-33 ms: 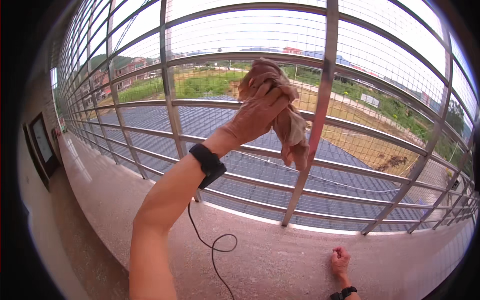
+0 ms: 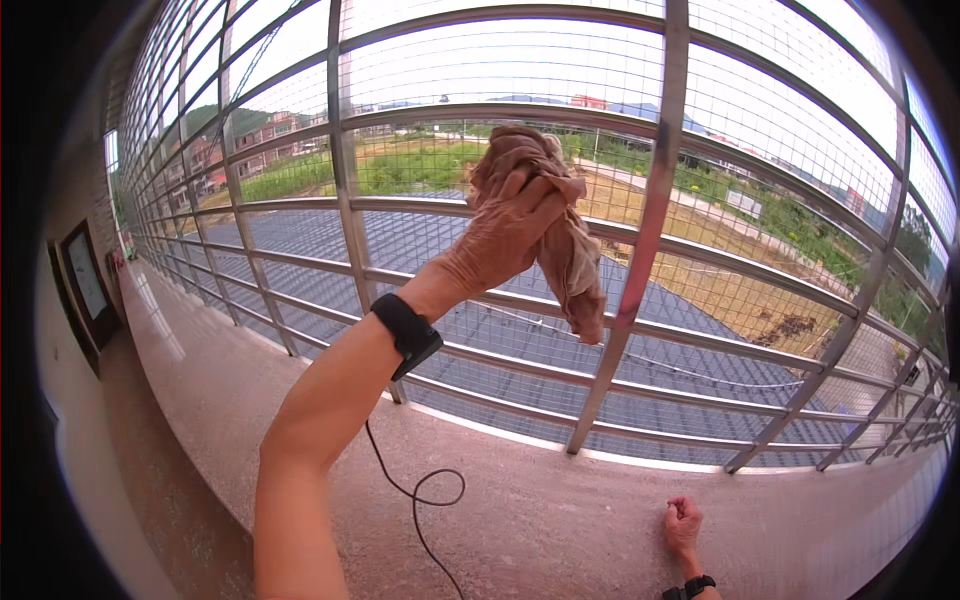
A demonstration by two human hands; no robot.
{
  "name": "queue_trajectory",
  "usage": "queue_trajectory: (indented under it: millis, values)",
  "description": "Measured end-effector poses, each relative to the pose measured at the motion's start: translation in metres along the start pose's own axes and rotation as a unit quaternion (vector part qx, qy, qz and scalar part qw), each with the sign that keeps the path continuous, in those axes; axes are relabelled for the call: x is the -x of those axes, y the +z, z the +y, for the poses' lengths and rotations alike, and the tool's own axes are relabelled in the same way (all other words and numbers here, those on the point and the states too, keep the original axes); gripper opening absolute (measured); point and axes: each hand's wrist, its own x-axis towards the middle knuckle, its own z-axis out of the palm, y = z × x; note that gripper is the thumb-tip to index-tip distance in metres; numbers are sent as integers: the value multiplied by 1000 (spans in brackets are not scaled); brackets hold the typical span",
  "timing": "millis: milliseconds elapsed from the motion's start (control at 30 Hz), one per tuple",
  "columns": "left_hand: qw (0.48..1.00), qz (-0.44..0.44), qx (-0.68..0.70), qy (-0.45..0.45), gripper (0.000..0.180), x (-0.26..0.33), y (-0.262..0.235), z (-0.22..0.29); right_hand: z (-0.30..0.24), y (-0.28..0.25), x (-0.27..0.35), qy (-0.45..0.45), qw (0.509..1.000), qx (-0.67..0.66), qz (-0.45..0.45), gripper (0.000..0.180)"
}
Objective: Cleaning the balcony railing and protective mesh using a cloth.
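My left hand (image 2: 505, 232) is raised in front of a metal grille (image 2: 605, 385), fingers wrapped round a crumpled beige-brown cloth (image 2: 570, 265). The cloth bunches above my knuckles, and a loose end hangs down to the right, left of an upright post. Behind the hand run horizontal rails; I cannot tell how firmly the cloth presses on them. My right hand (image 2: 684, 525) rests low on the pinkish stone ledge (image 2: 560, 520), curled into a loose fist with nothing visible in it. Both wrists carry black bands.
A thin black cable (image 2: 418, 510) hangs from near my left forearm and loops over the ledge. Fine wire mesh fills the grille. Beyond it lie a dark ribbed roof (image 2: 470, 335), grass and buildings. A dark-framed door (image 2: 88, 285) stands at the far left.
My left hand and the cloth have shifted slightly left along the grille, away from the upright post. My right hand stays on the ledge.
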Motion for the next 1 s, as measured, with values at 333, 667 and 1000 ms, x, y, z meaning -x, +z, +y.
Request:
queue_trajectory:
  millis: [333,667,1000]
  values:
    - [988,24,-80,-132,47,106,-77,-107,-7,-1,1,4,999,34,-16,8]
    - [962,134,-26,-236,38,78,-15,-59,-14,4,-1,-18,998,65,-7,10]
    - [970,112,169,-134,63,-44,57,98,-5,3,0,7,1000,-21,-2,8]
